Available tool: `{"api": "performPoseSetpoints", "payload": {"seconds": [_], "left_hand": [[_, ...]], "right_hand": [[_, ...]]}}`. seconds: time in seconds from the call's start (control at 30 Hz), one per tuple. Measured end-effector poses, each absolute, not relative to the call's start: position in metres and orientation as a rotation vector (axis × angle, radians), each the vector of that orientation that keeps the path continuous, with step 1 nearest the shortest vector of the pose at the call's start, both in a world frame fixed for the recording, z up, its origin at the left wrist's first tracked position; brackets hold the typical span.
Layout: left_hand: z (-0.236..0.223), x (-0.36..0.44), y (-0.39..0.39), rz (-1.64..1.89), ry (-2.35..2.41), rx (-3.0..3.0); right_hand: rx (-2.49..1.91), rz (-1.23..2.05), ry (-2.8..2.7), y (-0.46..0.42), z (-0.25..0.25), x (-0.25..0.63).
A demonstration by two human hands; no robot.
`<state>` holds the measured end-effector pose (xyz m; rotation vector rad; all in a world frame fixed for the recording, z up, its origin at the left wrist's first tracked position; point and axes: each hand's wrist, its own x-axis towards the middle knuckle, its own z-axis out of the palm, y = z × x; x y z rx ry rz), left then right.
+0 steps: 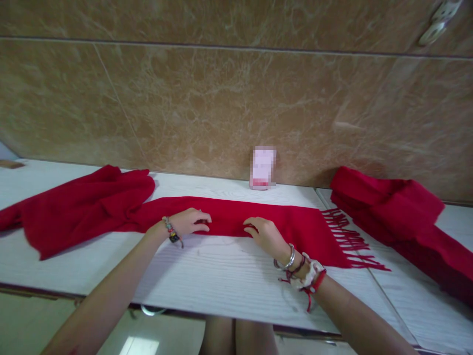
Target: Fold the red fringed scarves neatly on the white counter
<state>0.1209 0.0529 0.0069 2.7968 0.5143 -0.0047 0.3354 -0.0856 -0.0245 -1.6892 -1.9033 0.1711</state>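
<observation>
Scarf (225, 217) lies lengthwise on the table (199, 283), its narrow flat stretch under and between the two hands. The left hand (187, 222) is over its left part, half open, palm down, thumb and fingertips apart at the cloth, with no fold seen gripped. The right hand (266, 235) is over the part nearer the fringe (347, 241), also half open and curled, a small gap between thumb and fingers, and no fold seen gripped there either. The fingertips of the two hands point toward each other, well apart, with bare red cloth between them. Past the right hand the scarf widens to its fringed end; past the left hand it runs into a loose, rumpled heap (84, 204). Beyond the fringe, to the right, lies a folded red cloth (388, 207). Behind the scarf, a pale pink thing (262, 167), pixelated, stands upright near the brown wall (207, 108). Bracelets circle both wrists, more of them on the right. Below the front edge of the table, legs (236, 337) show, with the floor (177, 340) around them
</observation>
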Motion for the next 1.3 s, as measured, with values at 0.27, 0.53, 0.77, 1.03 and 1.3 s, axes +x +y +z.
{"api": "performPoseSetpoints", "payload": {"seconds": [0.27,0.53,0.77,1.03,1.3], "left_hand": [[0.013,0.123,0.046,-0.035,0.588,2.854],[0.015,0.117,0.05,-0.094,0.65,2.88],[0.02,0.124,0.035,-0.14,0.744,3.031],[0.012,0.118,0.027,-0.05,0.642,3.1],[-0.003,0.101,0.005,0.087,0.487,3.317]], "right_hand": [[-1.601,0.147,-1.95,-0.085,-0.025,0.339],[-1.493,0.139,-2.02,-0.087,-0.022,0.339],[-1.429,0.107,-2.051,-0.087,-0.022,0.34],[-1.405,0.117,-2.052,-0.088,-0.023,0.339],[-1.309,0.125,-2.361,-0.1,-0.016,0.341]]}}
